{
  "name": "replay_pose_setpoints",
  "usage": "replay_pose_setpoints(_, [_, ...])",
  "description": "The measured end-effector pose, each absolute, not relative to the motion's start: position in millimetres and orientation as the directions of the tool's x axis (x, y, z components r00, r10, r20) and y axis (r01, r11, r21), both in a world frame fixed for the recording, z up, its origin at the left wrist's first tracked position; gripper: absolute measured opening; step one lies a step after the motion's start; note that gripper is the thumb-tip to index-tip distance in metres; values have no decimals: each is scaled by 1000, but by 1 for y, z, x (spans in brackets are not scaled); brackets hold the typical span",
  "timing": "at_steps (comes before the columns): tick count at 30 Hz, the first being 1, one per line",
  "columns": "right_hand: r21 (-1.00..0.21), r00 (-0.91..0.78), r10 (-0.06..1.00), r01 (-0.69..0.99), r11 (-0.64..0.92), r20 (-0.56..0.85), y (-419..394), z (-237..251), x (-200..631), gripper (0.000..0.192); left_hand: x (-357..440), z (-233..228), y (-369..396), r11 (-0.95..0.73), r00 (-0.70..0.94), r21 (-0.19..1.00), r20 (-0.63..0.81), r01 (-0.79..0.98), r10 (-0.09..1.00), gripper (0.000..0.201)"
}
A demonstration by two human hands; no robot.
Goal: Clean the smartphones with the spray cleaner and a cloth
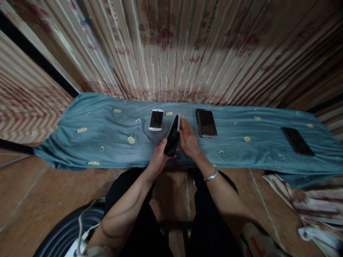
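Observation:
My left hand [160,154] is closed around the lower end of a black smartphone [172,138], which is tilted above the cloth. On the phone's right side, my right hand [189,139] has its fingers together on a thin pale piece [179,121]; whether it is a cover or a wipe I cannot tell. A white smartphone [156,120] lies screen up on the cloth, left of my hands. To their right rests a dark phone [207,123], apparently in a case.
A blue-green cloth [112,139] with yellow patterns covers the long narrow table. Another black phone [297,141] lies toward its right end. Pleated curtains [171,53] hang behind. On the floor at left are a round black ribbed object [57,235] and a white cable [80,228].

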State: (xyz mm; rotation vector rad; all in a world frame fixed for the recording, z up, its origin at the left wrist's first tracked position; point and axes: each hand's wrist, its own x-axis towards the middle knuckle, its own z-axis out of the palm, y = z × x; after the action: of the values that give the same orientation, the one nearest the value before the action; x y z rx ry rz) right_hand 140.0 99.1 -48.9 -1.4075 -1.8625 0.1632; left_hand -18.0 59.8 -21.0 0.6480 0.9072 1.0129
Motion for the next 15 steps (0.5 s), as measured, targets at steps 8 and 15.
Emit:
replay_pose_setpoints(8, [-628,15,883,709,321,469,102,-55,141,57,-18,-20,62,453,262,753,-370,-477,891,42])
replay_pose_setpoints(15, [-665,83,875,685,297,476,102,-58,135,54,-18,-19,65,489,283,706,-398,-512,872,41])
